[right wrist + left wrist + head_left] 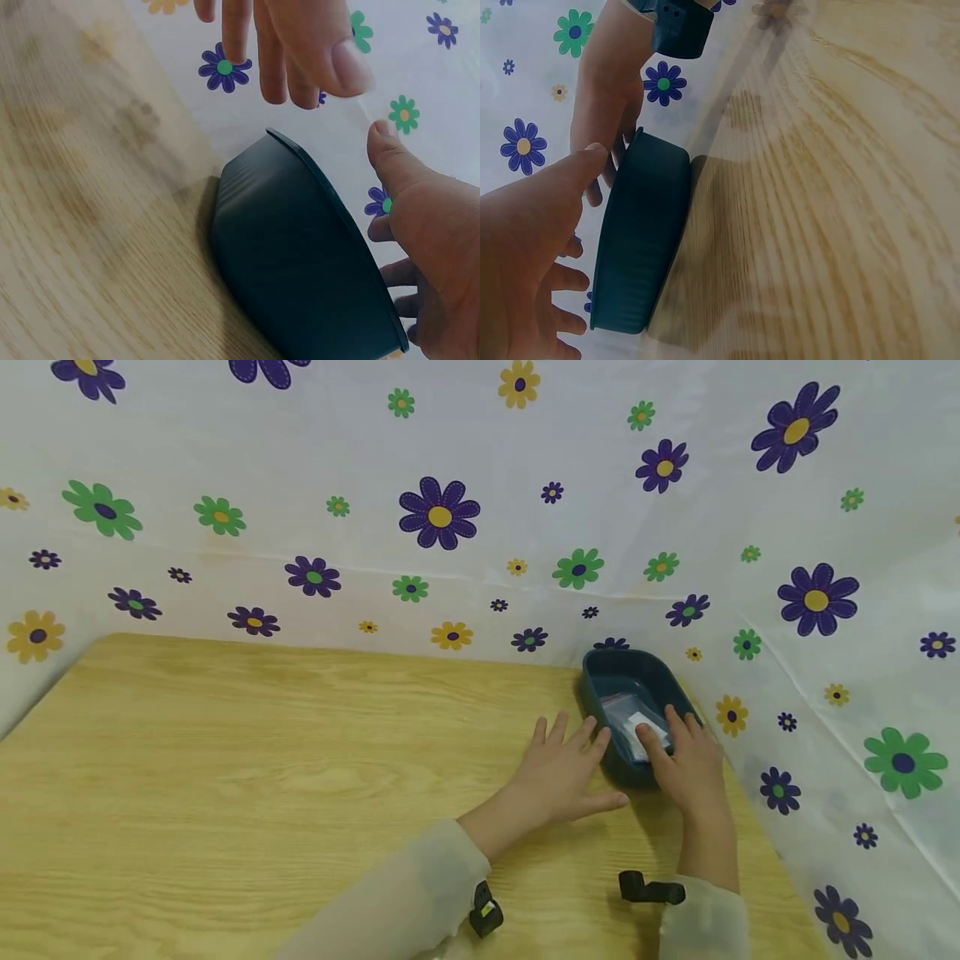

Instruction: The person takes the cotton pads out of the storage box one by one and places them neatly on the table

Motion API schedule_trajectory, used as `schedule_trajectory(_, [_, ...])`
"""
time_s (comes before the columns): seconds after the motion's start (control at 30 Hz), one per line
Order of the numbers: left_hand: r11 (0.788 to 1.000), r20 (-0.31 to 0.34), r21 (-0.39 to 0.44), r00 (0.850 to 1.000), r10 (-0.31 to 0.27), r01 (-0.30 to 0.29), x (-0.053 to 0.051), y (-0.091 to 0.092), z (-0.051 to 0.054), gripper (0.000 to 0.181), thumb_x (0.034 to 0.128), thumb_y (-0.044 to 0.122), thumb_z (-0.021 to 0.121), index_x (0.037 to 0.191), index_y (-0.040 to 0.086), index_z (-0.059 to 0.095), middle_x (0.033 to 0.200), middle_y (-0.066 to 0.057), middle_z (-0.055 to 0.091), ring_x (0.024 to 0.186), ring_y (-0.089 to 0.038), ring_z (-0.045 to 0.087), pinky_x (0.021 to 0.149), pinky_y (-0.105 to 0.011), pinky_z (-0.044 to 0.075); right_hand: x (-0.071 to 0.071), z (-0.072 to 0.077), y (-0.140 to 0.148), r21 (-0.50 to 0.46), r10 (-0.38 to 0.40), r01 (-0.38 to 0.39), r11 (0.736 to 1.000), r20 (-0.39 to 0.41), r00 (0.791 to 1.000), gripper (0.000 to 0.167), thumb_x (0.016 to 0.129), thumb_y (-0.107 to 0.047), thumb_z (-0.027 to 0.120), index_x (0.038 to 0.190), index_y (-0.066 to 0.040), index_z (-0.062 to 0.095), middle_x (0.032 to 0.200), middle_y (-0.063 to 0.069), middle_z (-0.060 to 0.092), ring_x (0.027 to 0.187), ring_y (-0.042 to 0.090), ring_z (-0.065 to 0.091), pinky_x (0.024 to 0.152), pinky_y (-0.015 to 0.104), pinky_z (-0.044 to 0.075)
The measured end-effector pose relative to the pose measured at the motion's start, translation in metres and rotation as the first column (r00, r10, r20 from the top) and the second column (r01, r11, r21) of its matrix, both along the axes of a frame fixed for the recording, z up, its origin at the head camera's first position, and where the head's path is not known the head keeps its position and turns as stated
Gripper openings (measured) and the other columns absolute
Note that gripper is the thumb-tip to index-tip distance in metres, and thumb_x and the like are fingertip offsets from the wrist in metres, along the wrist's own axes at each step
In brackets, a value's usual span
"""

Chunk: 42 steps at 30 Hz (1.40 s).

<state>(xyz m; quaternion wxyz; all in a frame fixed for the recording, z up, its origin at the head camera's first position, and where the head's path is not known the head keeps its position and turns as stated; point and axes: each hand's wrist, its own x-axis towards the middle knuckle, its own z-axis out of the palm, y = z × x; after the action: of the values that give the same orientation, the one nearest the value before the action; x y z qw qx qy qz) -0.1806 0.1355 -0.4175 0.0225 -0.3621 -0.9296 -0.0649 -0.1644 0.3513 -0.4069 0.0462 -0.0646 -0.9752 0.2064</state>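
Note:
A dark teal plastic bin (630,670) stands in the far right corner of the wooden table, its top open. Inside lie a clear plastic bag (621,712) and a white piece (651,733), too small to tell what it is. My left hand (557,774) hovers by the bin's near left side, fingers spread, holding nothing. Above the bin's right rim is my right hand (692,767), its thumb over the bag and its fingers loosely extended. In the right wrist view the bin's side (292,247) lies between the two hands. Whether the right fingers touch the rim I cannot tell.
A white flowered sheet (300,468) hangs behind the wooden table (262,777) and along its right side, close to the bin. Black wrist mounts sit on the left sleeve (420,885) and the right sleeve (705,922).

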Motion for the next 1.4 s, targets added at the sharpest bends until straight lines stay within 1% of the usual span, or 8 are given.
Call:
schedule_trajectory(0.17, [1.000, -0.008, -0.005, 1.000, 0.003, -0.003, 0.000, 0.008, -0.002, 0.092, 0.0881, 0.083, 0.034, 0.159, 0.025, 0.027, 0.164, -0.006, 0.028, 0.148, -0.042, 0.027, 0.116, -0.062, 0.026, 0.000, -0.001, 0.006, 0.033, -0.078, 0.077, 0.996, 0.021, 0.997, 0.090, 0.099, -0.070, 0.028, 0.158, -0.002, 0.021, 0.157, 0.039, 0.014, 0.141, 0.067, 0.001, 0.107, 0.081, 0.003])
schedule_trajectory(0.4, [1.000, -0.007, 0.003, 1.000, 0.010, -0.010, -0.001, 0.016, -0.006, 0.091, 0.0879, 0.083, 0.033, 0.159, 0.026, 0.028, 0.164, -0.006, 0.028, 0.148, -0.042, 0.027, 0.115, -0.064, 0.027, 0.000, -0.005, 0.010, -0.025, -0.126, 0.128, 0.991, 0.067, 0.990, 0.092, 0.098, -0.071, 0.027, 0.160, -0.004, 0.012, 0.159, 0.038, 0.006, 0.139, 0.067, 0.011, 0.109, 0.077, 0.015])
schedule_trajectory(0.53, [0.999, 0.020, 0.000, 0.999, 0.033, -0.033, -0.006, 0.010, -0.006, 0.091, 0.0877, 0.083, 0.035, 0.159, 0.028, 0.026, 0.165, -0.007, 0.026, 0.149, -0.041, 0.026, 0.115, -0.065, 0.026, -0.001, -0.001, 0.004, -0.059, -0.117, 0.123, 0.991, 0.091, 0.989, 0.095, 0.097, -0.073, 0.028, 0.160, -0.005, 0.007, 0.158, 0.038, 0.009, 0.137, 0.067, 0.016, 0.109, 0.076, 0.019])
schedule_trajectory(0.8, [0.999, 0.034, -0.014, 0.999, 0.036, -0.035, -0.012, -0.008, -0.002, 0.087, 0.0906, 0.078, 0.040, 0.159, 0.025, 0.029, 0.165, -0.009, 0.025, 0.150, -0.038, 0.025, 0.116, -0.065, 0.023, 0.004, 0.009, -0.008, -0.110, -0.186, 0.207, 0.972, 0.177, 0.966, 0.106, 0.091, -0.080, 0.030, 0.160, -0.005, 0.002, 0.153, 0.040, 0.011, 0.138, 0.059, 0.024, 0.111, 0.070, 0.025])
schedule_trajectory(1.0, [1.000, 0.000, 0.006, 1.000, 0.027, -0.027, -0.011, -0.017, 0.003, 0.089, 0.0912, 0.078, 0.038, 0.159, 0.021, 0.028, 0.156, -0.009, 0.040, 0.145, -0.034, 0.035, 0.116, -0.064, 0.024, 0.008, 0.010, -0.006, -0.083, -0.144, 0.166, 0.983, 0.225, 0.964, 0.109, 0.092, -0.079, 0.031, 0.157, 0.003, 0.004, 0.149, 0.042, 0.013, 0.135, 0.059, 0.026, 0.110, 0.070, 0.027])
schedule_trajectory(1.13, [1.000, -0.047, 0.016, 0.999, 0.024, -0.024, -0.018, -0.019, 0.003, 0.092, 0.0900, 0.080, 0.035, 0.158, 0.020, 0.030, 0.151, -0.008, 0.045, 0.141, -0.032, 0.039, 0.116, -0.062, 0.026, 0.009, 0.008, -0.003, -0.072, -0.117, 0.136, 0.988, 0.218, 0.969, 0.107, 0.092, -0.078, 0.034, 0.157, 0.004, 0.011, 0.144, 0.041, 0.019, 0.131, 0.058, 0.029, 0.107, 0.070, 0.031])
schedule_trajectory(1.27, [0.999, -0.047, 0.017, 0.998, 0.044, -0.043, -0.029, -0.020, 0.001, 0.099, 0.0864, 0.086, 0.031, 0.159, 0.019, 0.029, 0.157, -0.007, 0.037, 0.144, -0.035, 0.035, 0.116, -0.063, 0.025, 0.007, 0.005, 0.000, -0.089, -0.028, 0.042, 0.995, 0.150, 0.988, 0.102, 0.095, -0.071, 0.042, 0.159, 0.000, 0.007, 0.154, 0.037, 0.013, 0.138, 0.059, 0.022, 0.108, 0.072, 0.026])
schedule_trajectory(1.4, [0.997, 0.002, -0.011, 0.998, 0.070, -0.070, -0.038, -0.022, -0.003, 0.108, 0.0822, 0.091, 0.024, 0.160, 0.016, 0.022, 0.166, -0.005, 0.021, 0.150, -0.039, 0.023, 0.117, -0.065, 0.020, 0.001, -0.001, 0.002, -0.114, 0.093, -0.082, 0.990, 0.094, 0.991, 0.105, 0.094, -0.062, 0.055, 0.159, -0.002, -0.001, 0.165, 0.025, -0.006, 0.148, 0.056, -0.002, 0.110, 0.077, 0.012])
